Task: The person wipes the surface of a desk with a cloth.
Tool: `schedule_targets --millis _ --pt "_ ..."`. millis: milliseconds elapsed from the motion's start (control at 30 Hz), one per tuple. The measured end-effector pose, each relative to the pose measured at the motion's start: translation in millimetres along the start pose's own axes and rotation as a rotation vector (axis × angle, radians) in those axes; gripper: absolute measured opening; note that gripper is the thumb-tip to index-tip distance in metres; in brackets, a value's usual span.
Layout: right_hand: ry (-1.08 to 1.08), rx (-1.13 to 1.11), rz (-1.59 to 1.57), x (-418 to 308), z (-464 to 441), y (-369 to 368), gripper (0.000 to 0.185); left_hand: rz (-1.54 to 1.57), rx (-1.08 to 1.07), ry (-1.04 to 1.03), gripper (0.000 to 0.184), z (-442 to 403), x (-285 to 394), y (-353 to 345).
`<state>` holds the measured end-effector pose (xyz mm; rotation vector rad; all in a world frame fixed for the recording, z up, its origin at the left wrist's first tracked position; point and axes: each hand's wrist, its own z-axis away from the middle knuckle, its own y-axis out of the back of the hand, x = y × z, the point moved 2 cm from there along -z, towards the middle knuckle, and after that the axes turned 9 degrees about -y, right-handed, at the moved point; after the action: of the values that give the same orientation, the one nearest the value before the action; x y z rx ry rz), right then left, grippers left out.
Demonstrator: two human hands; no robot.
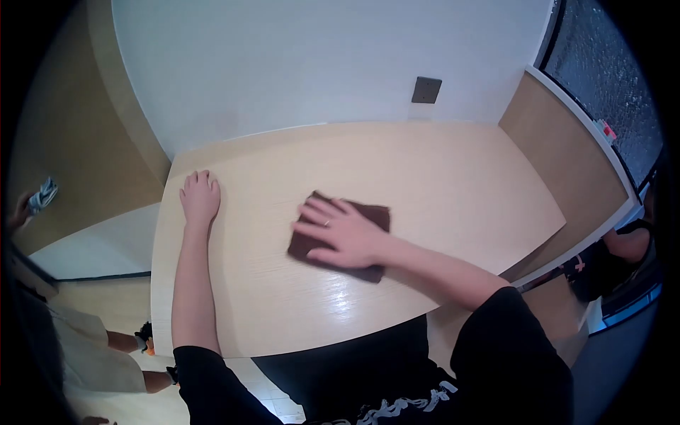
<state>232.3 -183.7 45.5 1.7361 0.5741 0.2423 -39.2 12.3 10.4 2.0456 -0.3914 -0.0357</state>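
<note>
My right hand point(343, 234) lies flat with spread fingers on a dark brown cloth point(375, 214), pressing it against the light wood table point(453, 177). The cloth is folded into a rough rectangle, and its middle is hidden under my palm. A ring is on one finger of that hand. Near the table's left edge, my left hand point(200, 197) rests palm down on the bare wood, fingers stretched out and holding nothing. A wet-looking sheen shows on the tabletop just in front of the cloth.
Behind the table stands a white wall point(283, 64) with a dark socket plate point(426, 90). A wood-faced low partition point(567, 134) borders the right side, below a window point(602, 85). At left, another person's hand holds a bluish-grey cloth point(44, 195). Another person is partly visible at far right.
</note>
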Motion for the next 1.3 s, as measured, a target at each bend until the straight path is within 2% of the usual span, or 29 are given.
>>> schedule_targets --millis 133,233,333,433,567,700,833,1000,1200,1300 --pt "-0.297 0.039 0.043 62 16 12 0.052 0.022 -0.007 -0.002 0.036 -1 0 -3" --pt "-0.379 0.256 -0.002 65 20 11 0.048 -0.006 -0.016 0.02 0.036 -1 2 -2" --pt "-0.385 0.19 -0.08 51 30 12 0.046 0.004 -0.051 0.028 0.037 -4 6 4" --pt "-0.367 0.186 0.045 14 47 5 0.052 0.008 -0.066 0.025 0.038 -1 3 -2" --pt "-0.139 0.031 0.018 -41 72 13 0.052 0.019 -0.096 0.034 0.038 -2 1 -1" --pt "-0.205 0.057 -0.027 -18 77 21 0.051 0.05 -0.129 -0.019 0.038 -4 -11 -13" --pt "-0.272 0.079 0.0 31 87 26 0.057 0.055 -0.073 -0.017 0.036 -4 -13 -12" --pt "-0.5 0.194 0.016 145 116 47 0.058 0.098 -0.072 -0.037 0.036 -2 -9 -5" --pt "-0.901 0.253 0.25 298 211 87 0.053 0.133 -0.034 -0.066 0.035 0 -13 -7" --pt "-1.092 0.281 0.253 351 254 105 0.055 0.105 -0.042 -0.05 0.034 3 -8 -2"
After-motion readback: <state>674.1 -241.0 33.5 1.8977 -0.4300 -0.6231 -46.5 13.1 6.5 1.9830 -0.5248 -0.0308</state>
